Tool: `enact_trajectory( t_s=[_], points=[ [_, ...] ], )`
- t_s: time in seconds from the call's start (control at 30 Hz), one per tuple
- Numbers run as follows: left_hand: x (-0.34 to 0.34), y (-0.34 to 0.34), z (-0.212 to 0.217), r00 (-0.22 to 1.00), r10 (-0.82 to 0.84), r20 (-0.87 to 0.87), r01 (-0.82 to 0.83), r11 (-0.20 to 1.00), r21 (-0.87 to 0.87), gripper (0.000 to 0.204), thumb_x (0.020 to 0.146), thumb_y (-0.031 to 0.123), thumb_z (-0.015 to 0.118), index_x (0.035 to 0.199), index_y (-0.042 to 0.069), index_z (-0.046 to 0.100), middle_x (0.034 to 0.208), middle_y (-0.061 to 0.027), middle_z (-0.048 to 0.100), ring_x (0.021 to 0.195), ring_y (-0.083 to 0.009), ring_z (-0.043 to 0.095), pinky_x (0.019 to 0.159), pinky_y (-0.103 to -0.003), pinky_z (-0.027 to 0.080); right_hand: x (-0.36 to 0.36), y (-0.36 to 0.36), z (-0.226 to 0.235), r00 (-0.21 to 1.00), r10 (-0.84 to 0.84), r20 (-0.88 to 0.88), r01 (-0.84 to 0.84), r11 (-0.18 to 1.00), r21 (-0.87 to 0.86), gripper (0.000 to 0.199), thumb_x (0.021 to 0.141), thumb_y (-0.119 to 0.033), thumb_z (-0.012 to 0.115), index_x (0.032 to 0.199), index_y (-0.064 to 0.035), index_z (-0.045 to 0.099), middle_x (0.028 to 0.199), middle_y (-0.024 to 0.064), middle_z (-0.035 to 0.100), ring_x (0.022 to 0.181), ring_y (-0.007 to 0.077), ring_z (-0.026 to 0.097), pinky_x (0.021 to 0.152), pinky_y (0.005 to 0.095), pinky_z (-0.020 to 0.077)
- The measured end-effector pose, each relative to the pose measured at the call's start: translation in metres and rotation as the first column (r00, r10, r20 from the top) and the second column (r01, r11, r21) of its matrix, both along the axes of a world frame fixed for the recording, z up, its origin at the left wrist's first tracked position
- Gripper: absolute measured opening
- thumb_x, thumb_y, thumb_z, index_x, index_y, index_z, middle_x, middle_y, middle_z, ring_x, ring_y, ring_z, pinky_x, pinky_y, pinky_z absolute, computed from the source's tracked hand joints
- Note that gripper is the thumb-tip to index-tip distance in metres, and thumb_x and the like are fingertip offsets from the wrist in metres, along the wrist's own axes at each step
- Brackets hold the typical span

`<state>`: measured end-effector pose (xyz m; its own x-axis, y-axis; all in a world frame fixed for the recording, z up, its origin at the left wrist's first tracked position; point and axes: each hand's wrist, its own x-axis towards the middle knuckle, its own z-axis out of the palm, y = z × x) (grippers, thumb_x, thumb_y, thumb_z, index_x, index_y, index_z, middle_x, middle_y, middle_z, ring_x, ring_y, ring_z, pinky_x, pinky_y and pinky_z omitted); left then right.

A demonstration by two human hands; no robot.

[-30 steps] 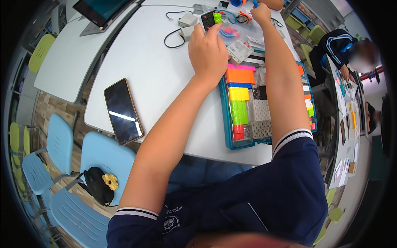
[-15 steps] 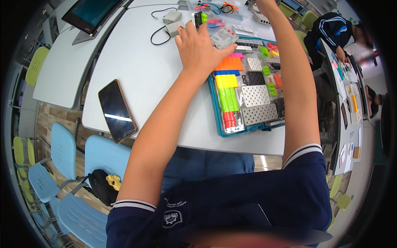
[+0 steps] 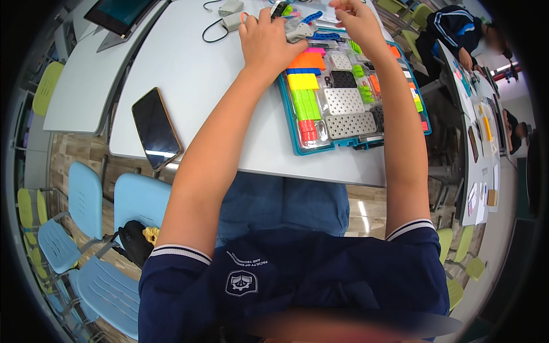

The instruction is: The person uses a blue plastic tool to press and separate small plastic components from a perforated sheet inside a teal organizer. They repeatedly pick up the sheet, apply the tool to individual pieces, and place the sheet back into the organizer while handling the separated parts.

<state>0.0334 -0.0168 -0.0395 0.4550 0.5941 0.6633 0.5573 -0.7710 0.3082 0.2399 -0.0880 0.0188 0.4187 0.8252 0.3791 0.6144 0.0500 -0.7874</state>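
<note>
The fingertips of the right hand (image 3: 355, 20) are cut off by the far edge of the picture, so what they touch cannot be told. The far end of the parts tray (image 3: 297, 123) is hidden under the left hand (image 3: 269, 40) and both forearms. The tablet (image 3: 117, 14) at far left is cropped. The small pieces beyond the tray are too small to be identified.

Teal parts tray (image 3: 293, 136), orange, yellow, lime and red bricks (image 3: 305, 94), grey perforated plates (image 3: 344, 102), black phone (image 3: 155, 128), pale-blue chairs (image 3: 138, 200)
</note>
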Motion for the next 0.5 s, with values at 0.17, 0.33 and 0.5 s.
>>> enact_trajectory(
  t_s=[0.17,0.33,0.5],
  points=[
    [0.001,0.005,-0.004,1.000,0.002,0.000,-0.002,1.000,0.003,0.065,0.071,0.054,0.080,0.118,0.010,0.075,0.132,-0.0134,0.059,0.126,-0.0376,0.047,0.106,-0.049,0.038,0.000,-0.025,0.004,0.878,0.089,0.469,-0.026,0.990,-0.141,0.024,0.094,-0.016,0.071,0.114,-0.0054,0.065,0.108,0.0088,0.066,0.097,0.0222,0.064,0.083,0.0383,0.0537],
    [0.003,0.010,-0.008,1.000,0.016,-0.005,-0.015,1.000,0.010,0.065,0.070,0.053,0.080,0.118,0.010,0.075,0.131,-0.0139,0.058,0.126,-0.0379,0.048,0.106,-0.050,0.040,0.003,-0.036,-0.007,0.640,0.180,0.747,-0.068,0.982,-0.178,0.030,0.082,-0.026,0.084,0.106,-0.0125,0.071,0.119,0.0049,0.065,0.117,0.0279,0.056,0.100,0.0424,0.0451],
    [0.003,0.013,-0.011,1.000,-0.010,0.011,0.010,1.000,0.005,0.067,0.070,0.055,0.080,0.119,0.011,0.075,0.131,-0.0122,0.058,0.127,-0.0383,0.047,0.106,-0.050,0.041,0.006,-0.035,-0.018,0.566,0.158,0.809,-0.069,0.987,-0.145,0.027,0.085,-0.023,0.081,0.108,-0.0129,0.071,0.119,0.0076,0.064,0.116,0.0302,0.058,0.101,0.0432,0.0448]
  ],
)
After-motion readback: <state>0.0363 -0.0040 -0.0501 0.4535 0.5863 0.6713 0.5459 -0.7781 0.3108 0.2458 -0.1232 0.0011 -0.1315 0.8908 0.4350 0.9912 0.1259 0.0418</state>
